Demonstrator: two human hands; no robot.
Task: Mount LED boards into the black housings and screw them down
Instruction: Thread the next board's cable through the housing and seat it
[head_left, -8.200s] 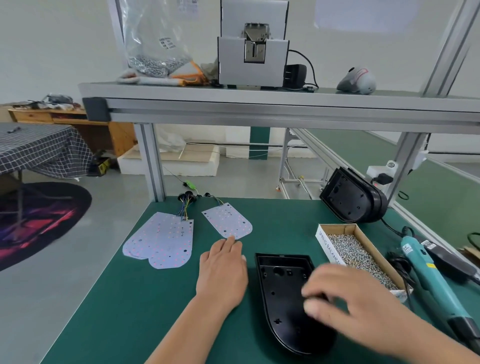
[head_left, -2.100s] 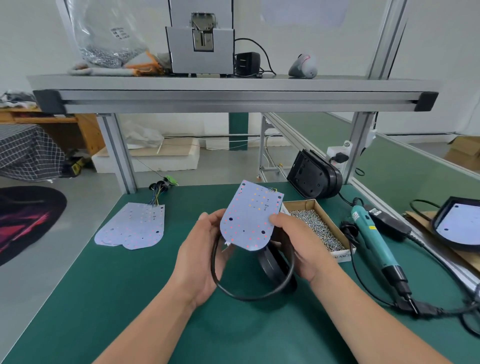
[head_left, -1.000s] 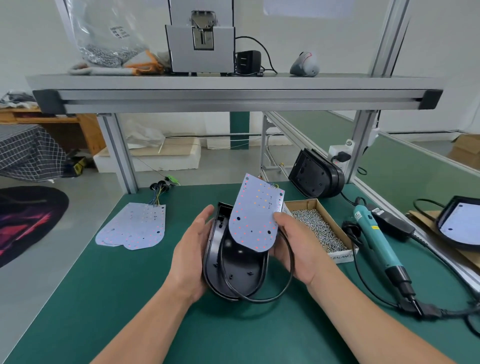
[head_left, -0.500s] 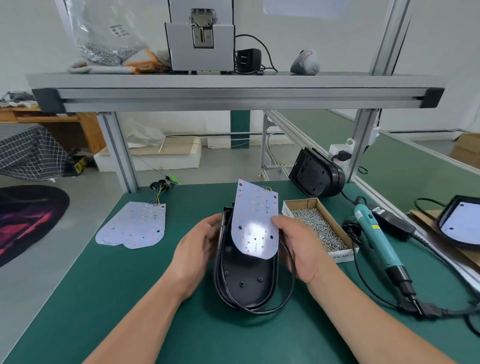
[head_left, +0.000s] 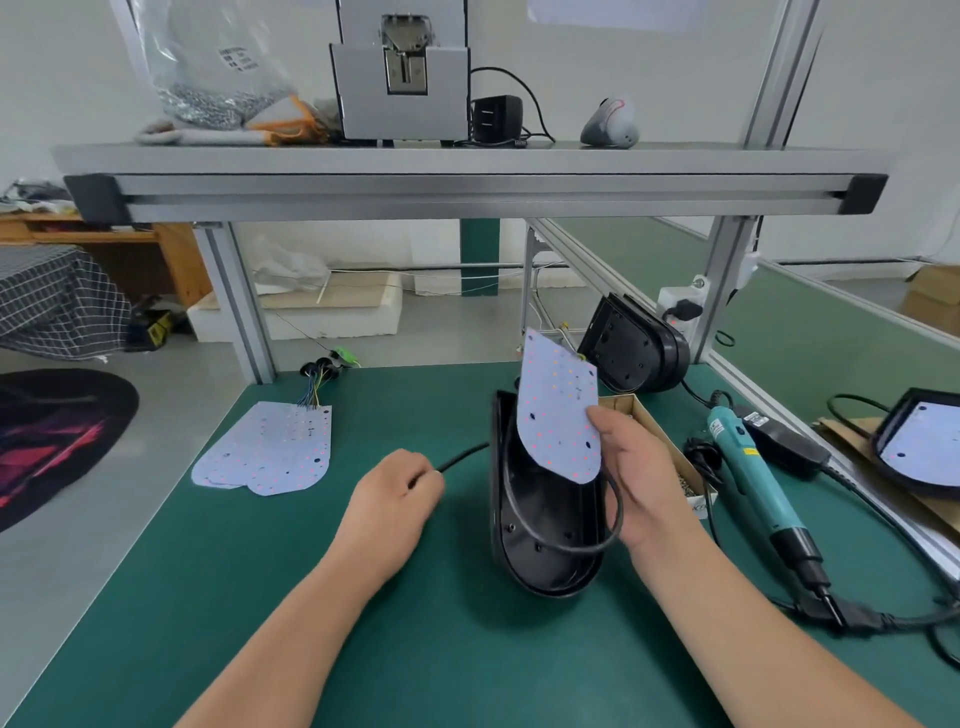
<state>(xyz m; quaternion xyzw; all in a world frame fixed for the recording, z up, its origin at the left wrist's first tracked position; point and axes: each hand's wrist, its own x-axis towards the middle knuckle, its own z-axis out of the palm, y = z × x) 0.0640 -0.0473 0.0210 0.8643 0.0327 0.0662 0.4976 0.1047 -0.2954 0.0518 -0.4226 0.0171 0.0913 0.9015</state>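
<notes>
The right hand (head_left: 644, 483) pinched 1 LED board (head_left: 558, 415) by its right edge, thumb on the dotted face and the other fingers behind it. The board was tilted upright, its rounded end down, over the open cavity of a black housing (head_left: 540, 545). The housing rested on the green bench mat (head_left: 260, 597) between the 2 hands, tipped so that its left wall stood high.

The left hand (head_left: 400, 493) was curled into a loose fist around a black cable (head_left: 462, 457), which ran from that fist to the housing's left wall. A loop of the same cable crossed the cavity and bulged out past the right wall, beside the right hand.

A stack of LED boards (head_left: 270, 452) with coloured wires lay on the mat well to the left. A cardboard box of screws (head_left: 670, 457) sat just behind the right hand, and a teal electric screwdriver (head_left: 753, 473) lay to its right. More black housings (head_left: 634, 353) leaned at the back of the bench, and 1 housing with a board inside (head_left: 930, 447) sat at the far right.
</notes>
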